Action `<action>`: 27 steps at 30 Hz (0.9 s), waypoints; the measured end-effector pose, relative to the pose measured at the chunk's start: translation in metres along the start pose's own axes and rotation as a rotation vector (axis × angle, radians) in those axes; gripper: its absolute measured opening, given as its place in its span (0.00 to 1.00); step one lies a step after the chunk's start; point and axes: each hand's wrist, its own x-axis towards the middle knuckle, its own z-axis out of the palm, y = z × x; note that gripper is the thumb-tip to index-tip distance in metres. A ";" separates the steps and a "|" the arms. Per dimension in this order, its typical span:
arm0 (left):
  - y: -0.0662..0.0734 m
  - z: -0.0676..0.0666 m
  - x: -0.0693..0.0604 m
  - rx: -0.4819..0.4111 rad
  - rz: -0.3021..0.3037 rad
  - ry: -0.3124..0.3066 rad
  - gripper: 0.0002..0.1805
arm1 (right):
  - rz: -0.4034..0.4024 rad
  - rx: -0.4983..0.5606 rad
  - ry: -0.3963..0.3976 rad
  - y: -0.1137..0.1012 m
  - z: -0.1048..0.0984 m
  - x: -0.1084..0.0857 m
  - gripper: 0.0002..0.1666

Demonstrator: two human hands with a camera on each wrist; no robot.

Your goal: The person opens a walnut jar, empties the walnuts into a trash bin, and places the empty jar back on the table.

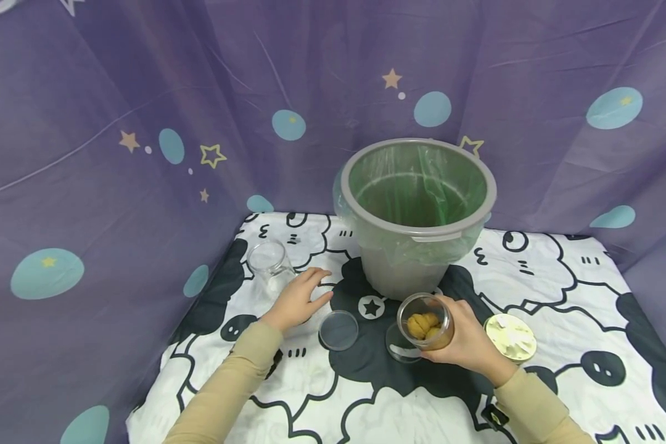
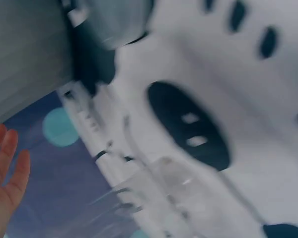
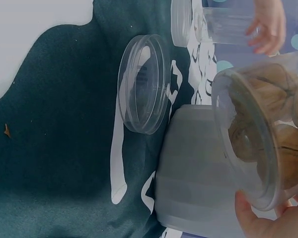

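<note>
My right hand (image 1: pixel 466 339) grips a clear plastic jar (image 3: pixel 246 144), its fingers and thumb curled round the side. The jar is uncapped and tilted, with several brown, walnut-like lumps (image 1: pixel 423 325) inside. My left hand (image 1: pixel 298 299) is over the cloth with its fingers spread, holding nothing. Just beyond it stands another clear jar (image 1: pixel 269 259), with no contents visible in the head view. Between the hands lies one clear round lid (image 1: pixel 338 330). A second clear lid (image 3: pixel 144 84) lies on the cloth, partly hidden by the held jar in the head view.
A grey bin (image 1: pixel 402 271) lined with a green bag (image 1: pixel 366 179) stands at the back, close beyond the right hand. To the right lies a yellow round dish or lid (image 1: pixel 510 337) with pale pieces. A purple curtain (image 1: pixel 333 55) hangs behind.
</note>
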 end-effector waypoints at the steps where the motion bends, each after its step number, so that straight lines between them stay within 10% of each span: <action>1: 0.001 -0.005 0.003 0.002 0.006 0.029 0.23 | 0.001 0.002 -0.001 0.000 0.000 0.000 0.57; 10: 0.021 -0.052 0.031 -0.014 0.104 0.207 0.22 | -0.020 -0.016 0.016 0.001 0.001 0.000 0.58; 27: 0.048 -0.098 0.071 -0.002 0.269 0.328 0.21 | -0.001 0.006 0.009 -0.001 -0.005 0.001 0.57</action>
